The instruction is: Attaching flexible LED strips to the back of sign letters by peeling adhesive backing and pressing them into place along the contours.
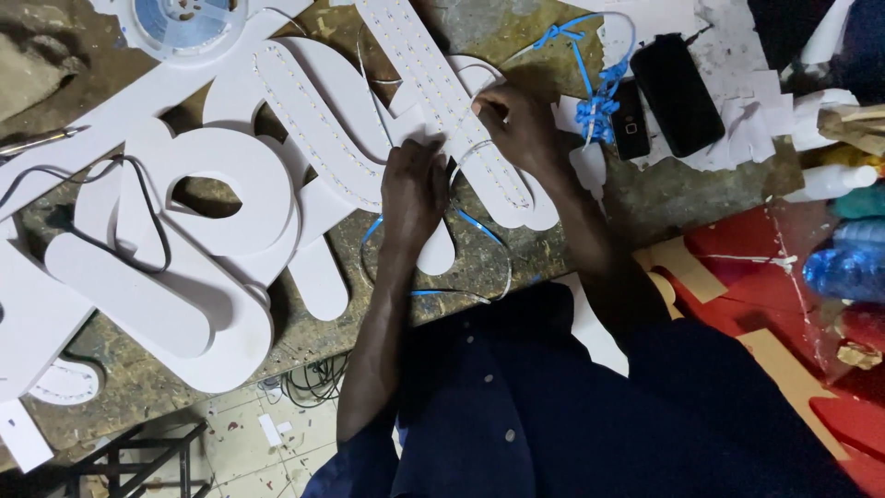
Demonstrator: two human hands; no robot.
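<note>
Left of the hands, big white foam cut-out letters (pixel 184 240) lie on the worn workbench (pixel 516 37), a black cable (pixel 138 198) looping over them. A white letter panel lined with rows of small LED dots (pixel 442 101) lies at centre. The left hand (pixel 413 189) presses flat on its lower edge, fingers close together. Just right, the right hand (pixel 516 120) pinches a thin white LED strip (pixel 466 152) against that panel. Farther right lie two black phones (pixel 678 92).

Dim warm light, bright white glare on foam letters (pixel 230 184), dark shadowed corners, slight softness
</note>
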